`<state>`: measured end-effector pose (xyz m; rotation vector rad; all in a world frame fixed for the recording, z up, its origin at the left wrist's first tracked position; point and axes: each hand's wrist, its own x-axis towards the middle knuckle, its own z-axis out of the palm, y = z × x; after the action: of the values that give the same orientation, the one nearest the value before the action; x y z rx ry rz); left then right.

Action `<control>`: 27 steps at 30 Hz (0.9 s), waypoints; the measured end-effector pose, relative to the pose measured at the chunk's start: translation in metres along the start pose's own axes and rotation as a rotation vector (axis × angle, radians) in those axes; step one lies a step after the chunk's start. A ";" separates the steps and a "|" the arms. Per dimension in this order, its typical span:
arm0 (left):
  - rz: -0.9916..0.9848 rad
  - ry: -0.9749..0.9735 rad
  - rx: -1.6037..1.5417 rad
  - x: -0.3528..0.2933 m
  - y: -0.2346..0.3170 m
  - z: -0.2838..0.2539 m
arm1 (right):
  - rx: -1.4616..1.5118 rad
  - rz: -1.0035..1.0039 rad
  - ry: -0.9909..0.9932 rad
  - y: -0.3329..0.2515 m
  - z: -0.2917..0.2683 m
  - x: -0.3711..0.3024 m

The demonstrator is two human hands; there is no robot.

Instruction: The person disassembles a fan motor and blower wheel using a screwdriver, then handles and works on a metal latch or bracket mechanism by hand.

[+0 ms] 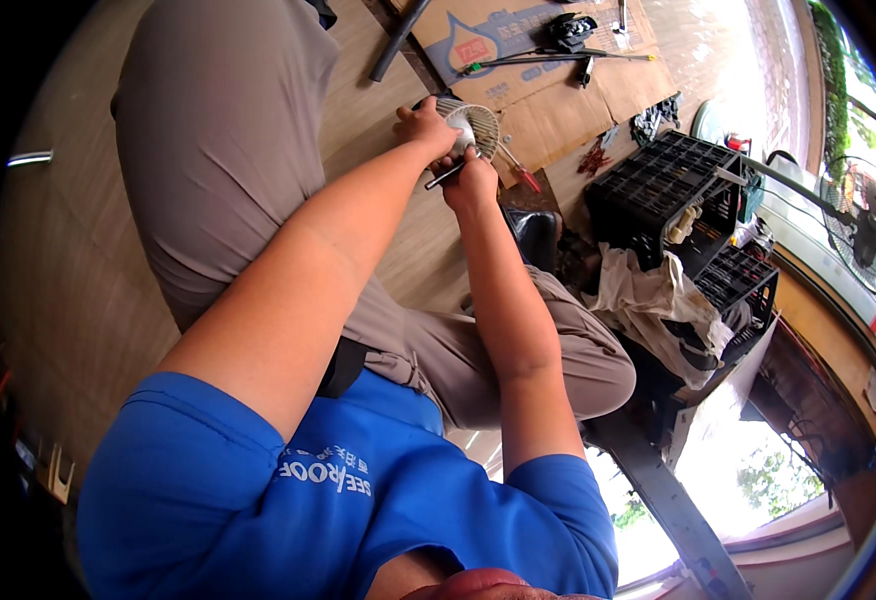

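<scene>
Apparently mid-job: left grip (425, 130) and right grip (472, 181) clamped on fan wheel (484, 122); metal rod (443, 178) at right grip; red-handled tool (529, 180) beside, untouched. Remainder unclear.

Slatted wheel (473, 124) in left fingers (442, 135)

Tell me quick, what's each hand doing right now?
Left hand: closed on the round ribbed wheel.
Right hand: closed, holding a short metal rod against the wheel.
</scene>
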<state>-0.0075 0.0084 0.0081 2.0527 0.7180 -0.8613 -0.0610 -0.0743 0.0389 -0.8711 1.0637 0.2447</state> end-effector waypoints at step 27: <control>0.099 0.006 0.088 0.011 -0.003 0.007 | -0.573 -0.312 -0.026 0.006 -0.026 0.016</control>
<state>-0.0056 0.0064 -0.0051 2.1503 0.5856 -0.8443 -0.0739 -0.0930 0.0176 -1.5282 0.8247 0.3021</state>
